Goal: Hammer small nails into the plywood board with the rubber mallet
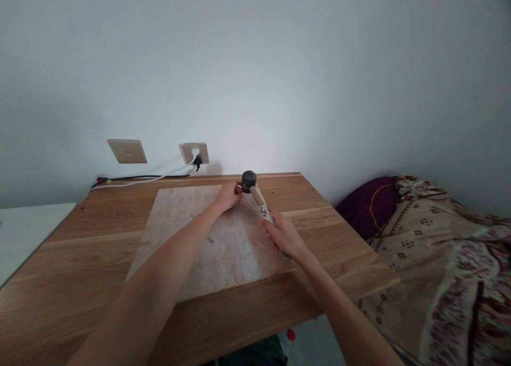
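A mallet [249,180] with a black head and a wooden handle is gripped in my right hand [284,234], whose fingers wrap round the pale, patterned part of the handle. The mallet's head is over the far part of a pale wooden board [223,270] that lies on the table. Close beside the head, my left hand [229,196] rests at the board's far side with its fingers closed together. What those fingers hold, if anything, is too small and hidden to name. Small marks or bits show on the board near my left forearm.
The wooden table [339,254] stands against a white wall. Along its back left run a white and a black cable [147,180] to a wall socket [194,153]. A white surface [32,233] adjoins at left. At right lies patterned bedding [423,259] beside a purple cushion [367,206].
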`<state>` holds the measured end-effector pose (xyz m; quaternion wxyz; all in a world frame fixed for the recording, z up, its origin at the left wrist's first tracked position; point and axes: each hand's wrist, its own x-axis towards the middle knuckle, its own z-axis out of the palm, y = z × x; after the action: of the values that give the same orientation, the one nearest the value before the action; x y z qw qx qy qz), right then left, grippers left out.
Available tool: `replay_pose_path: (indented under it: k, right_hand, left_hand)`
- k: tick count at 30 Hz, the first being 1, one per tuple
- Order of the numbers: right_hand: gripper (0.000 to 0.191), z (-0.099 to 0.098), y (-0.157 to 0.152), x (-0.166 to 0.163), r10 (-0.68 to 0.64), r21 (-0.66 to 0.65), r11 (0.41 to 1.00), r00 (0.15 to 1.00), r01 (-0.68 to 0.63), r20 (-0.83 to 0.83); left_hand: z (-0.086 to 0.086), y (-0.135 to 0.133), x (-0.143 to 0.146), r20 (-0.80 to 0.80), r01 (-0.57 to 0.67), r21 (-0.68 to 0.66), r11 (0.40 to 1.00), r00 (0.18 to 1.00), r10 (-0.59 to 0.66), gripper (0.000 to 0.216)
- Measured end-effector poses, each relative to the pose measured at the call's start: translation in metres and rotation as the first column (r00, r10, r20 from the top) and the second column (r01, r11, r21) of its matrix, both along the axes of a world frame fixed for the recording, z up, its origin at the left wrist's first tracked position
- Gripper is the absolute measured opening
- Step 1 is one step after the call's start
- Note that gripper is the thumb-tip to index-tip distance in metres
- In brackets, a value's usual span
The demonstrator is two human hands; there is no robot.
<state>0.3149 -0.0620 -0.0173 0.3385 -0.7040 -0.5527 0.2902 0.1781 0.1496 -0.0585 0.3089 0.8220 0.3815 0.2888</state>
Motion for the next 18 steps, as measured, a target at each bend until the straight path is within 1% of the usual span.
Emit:
replay_pose_path:
  k: [5, 7, 11, 15, 18]
  right_hand:
    - [0.032, 0.0004, -0.0010, -0.0022, -0.005, -0.022, 1.000, 0.999, 0.006, 0.054]
    - [0.034, -0.0009, -0.0012, -0.0021, -0.005, -0.031, 1.000, 0.998, 0.007, 0.061]
    - [0.031, -0.0040, -0.0009, 0.0000, 0.002, -0.009, 1.000, 0.999, -0.002, 0.043]
    - [0.027, -0.0032, -0.0007, 0.0013, 0.030, -0.007, 1.000, 0.999, -0.030, 0.036]
    - [0.031, -0.0007, -0.0018, -0.0002, 0.036, -0.025, 0.999, 0.998, -0.035, 0.053]
  left_hand:
    - [0.0046, -0.0025, -0.0003, -0.005, -0.001, -0.003, 1.000, 1.000, 0.001, 0.049]
    - [0.0054, -0.0027, -0.0002, 0.004, 0.003, 0.006, 1.000, 1.000, -0.003, 0.048]
    - [0.0055, -0.0026, -0.0013, 0.017, 0.003, -0.003, 1.000, 1.000, -0.003, 0.042]
    - [0.0053, -0.0038, -0.0011, -0.008, -0.003, 0.020, 1.000, 1.000, 0.003, 0.046]
    - [0.0105, -0.0041, 0.0000, -0.047, 0.000, 0.033, 0.999, 0.999, 0.001, 0.047]
